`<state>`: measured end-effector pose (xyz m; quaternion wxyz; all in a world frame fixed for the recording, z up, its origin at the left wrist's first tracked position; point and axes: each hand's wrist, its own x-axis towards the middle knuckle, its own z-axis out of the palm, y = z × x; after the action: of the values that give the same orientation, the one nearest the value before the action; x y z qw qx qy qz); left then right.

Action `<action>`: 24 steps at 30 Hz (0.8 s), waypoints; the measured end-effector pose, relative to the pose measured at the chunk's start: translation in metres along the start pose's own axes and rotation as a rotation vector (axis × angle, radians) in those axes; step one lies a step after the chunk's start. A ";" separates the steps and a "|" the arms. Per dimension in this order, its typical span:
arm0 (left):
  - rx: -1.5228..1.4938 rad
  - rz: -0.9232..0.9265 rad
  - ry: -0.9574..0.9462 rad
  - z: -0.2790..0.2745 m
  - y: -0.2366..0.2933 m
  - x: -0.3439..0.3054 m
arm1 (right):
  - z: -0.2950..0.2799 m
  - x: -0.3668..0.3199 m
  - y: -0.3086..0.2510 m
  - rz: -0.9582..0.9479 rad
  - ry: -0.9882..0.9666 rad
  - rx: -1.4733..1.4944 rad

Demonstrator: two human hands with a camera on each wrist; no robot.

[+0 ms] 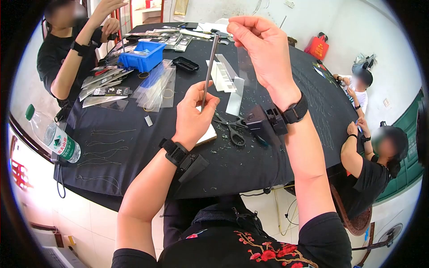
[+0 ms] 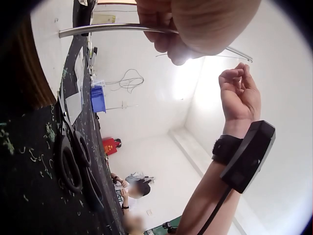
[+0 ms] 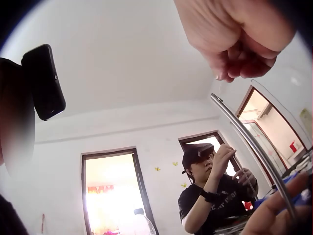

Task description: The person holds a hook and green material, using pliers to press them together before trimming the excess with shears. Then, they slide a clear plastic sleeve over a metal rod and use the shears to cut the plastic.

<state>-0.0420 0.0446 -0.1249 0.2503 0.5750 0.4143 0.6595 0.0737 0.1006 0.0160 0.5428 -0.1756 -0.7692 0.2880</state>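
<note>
Black shirt with red flowers (image 1: 268, 252) closest, down low. Above it, left hand (image 1: 192, 114) – fingers curled round bottom of metal stick (image 1: 208, 71), stick held up over black table (image 1: 134, 152), leaning a bit. Right hand (image 1: 261, 49) up high, fingertips pinching top of clear bag (image 1: 245, 67), just beside stick's top end. Stick looks not in bag yet – sliding in left to do. Scissors (image 1: 232, 129), more clear bags (image 1: 156, 87) lie on table.
</note>
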 end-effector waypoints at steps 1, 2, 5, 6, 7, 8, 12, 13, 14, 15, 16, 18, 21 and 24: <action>0.007 -0.001 -0.003 0.000 0.000 0.000 | 0.001 -0.001 0.000 0.013 -0.008 0.091; 0.007 -0.001 -0.003 0.000 0.000 0.000 | 0.001 -0.001 0.000 0.025 -0.017 0.182; -0.001 0.011 -0.007 0.000 -0.002 0.000 | 0.004 -0.002 0.000 0.019 0.012 0.286; 0.000 0.012 -0.008 0.000 -0.001 0.000 | 0.003 -0.002 0.000 0.019 0.012 0.286; 0.001 0.012 -0.008 0.000 -0.001 0.000 | 0.001 -0.002 0.000 0.021 -0.011 0.246; 0.001 0.011 -0.008 0.000 0.000 0.000 | 0.000 -0.002 0.000 0.023 -0.034 0.205; 0.012 0.008 -0.002 0.000 -0.001 0.000 | -0.001 0.000 0.000 0.027 -0.072 0.131; 0.009 0.010 0.001 0.000 -0.001 0.000 | 0.000 0.000 0.000 0.018 -0.064 0.143; 0.009 0.010 0.000 0.000 -0.001 0.000 | 0.001 0.000 0.001 0.009 -0.055 0.155; 0.006 0.011 0.000 0.000 -0.001 0.000 | 0.002 0.000 0.001 0.009 -0.055 0.155; 0.002 0.013 0.000 0.001 -0.001 0.000 | 0.002 0.000 0.001 0.008 -0.039 0.139; 0.005 0.006 0.000 0.001 0.000 0.000 | 0.003 0.000 0.000 0.007 -0.024 0.123; 0.010 0.010 -0.003 0.000 -0.002 0.000 | 0.005 -0.001 -0.003 -0.002 -0.039 0.128; 0.017 0.018 -0.011 0.000 -0.002 0.000 | 0.006 -0.001 -0.003 0.002 -0.032 0.109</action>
<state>-0.0424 0.0455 -0.1264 0.2417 0.5844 0.4132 0.6552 0.0685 0.0964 0.0155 0.5389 -0.1420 -0.7608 0.3325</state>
